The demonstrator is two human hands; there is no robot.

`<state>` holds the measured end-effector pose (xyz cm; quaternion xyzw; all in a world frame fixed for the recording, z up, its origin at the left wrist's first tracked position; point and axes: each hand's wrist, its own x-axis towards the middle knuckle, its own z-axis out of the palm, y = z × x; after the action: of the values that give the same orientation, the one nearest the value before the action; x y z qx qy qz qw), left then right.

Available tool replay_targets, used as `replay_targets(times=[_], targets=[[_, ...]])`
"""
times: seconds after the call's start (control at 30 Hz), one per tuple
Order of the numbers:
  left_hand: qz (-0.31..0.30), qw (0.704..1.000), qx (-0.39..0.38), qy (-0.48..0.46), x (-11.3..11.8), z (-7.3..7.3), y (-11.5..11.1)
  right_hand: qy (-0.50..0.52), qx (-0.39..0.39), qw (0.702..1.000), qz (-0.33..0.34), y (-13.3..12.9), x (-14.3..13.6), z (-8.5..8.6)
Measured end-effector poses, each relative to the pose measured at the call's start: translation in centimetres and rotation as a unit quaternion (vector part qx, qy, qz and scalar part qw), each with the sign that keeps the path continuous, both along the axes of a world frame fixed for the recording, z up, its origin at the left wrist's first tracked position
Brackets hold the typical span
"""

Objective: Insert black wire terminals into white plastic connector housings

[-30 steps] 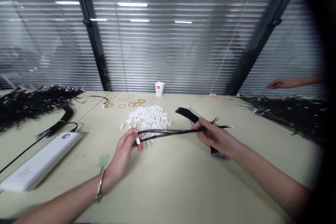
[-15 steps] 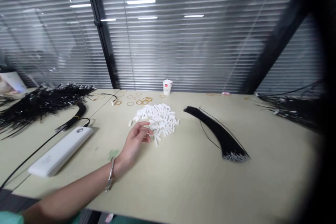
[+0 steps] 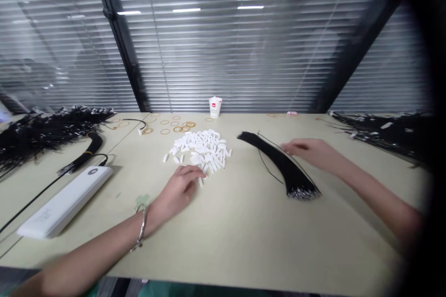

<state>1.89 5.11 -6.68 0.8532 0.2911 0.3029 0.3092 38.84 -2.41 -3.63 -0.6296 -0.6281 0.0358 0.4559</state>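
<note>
Head view: hands apart, grips I cannot tell; white pieces (image 3: pixel 208 146) spread beyond the left hand (image 3: pixel 173 195), a black wire bundle (image 3: pixel 278 158) just beside the right hand (image 3: pixel 310 152), where a stray wire (image 3: pixel 295 161), if snagged, could drag others askew.

a head-worn camera looks forward and down across the table (image 3: pixel 244 241).

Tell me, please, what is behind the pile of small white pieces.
Behind the pile of white pieces, yellowish bands lie scattered on the table, and a paper cup stands farther back, before the blinds. Anything beneath the pile is covered and cannot be seen.
</note>
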Motion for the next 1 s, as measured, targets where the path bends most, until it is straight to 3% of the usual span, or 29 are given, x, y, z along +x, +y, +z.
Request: replay_targets(times=[0.1,0.23,0.4,0.53,0.67,0.83,1.0], targets=[[-0.012,0.998,0.044,0.036,-0.2,-0.3,0.0,-0.066,-0.146,0.986,0.038,2.1,-1.9,-2.3],[-0.006,0.995,0.082,0.061,-0.3,-0.6,0.2,-0.082,-0.221,0.971,0.049,3.2,-3.0,-3.6],[0.003,0.992,0.108,0.071,-0.2,-0.6,0.2,-0.001,-0.220,0.973,0.072,2.8,-3.3,-2.5],[0.002,0.990,0.118,0.075,-0.3,-0.6,0.0,0.145,-0.115,0.977,0.101,1.9,-5.0,-1.1],[-0.020,0.990,0.118,0.075,-0.2,0.0,-0.7,0.246,-0.036,0.959,0.137,0.7,-8.1,-0.6],[-0.118,0.985,0.092,0.088,0.5,1.1,-2.6,0.252,-0.114,0.937,0.215,-1.3,-12.6,-1.8],[-0.179,0.977,0.063,0.098,0.9,1.2,-3.7,0.205,-0.227,0.917,0.255,-2.7,-15.2,-3.0]])
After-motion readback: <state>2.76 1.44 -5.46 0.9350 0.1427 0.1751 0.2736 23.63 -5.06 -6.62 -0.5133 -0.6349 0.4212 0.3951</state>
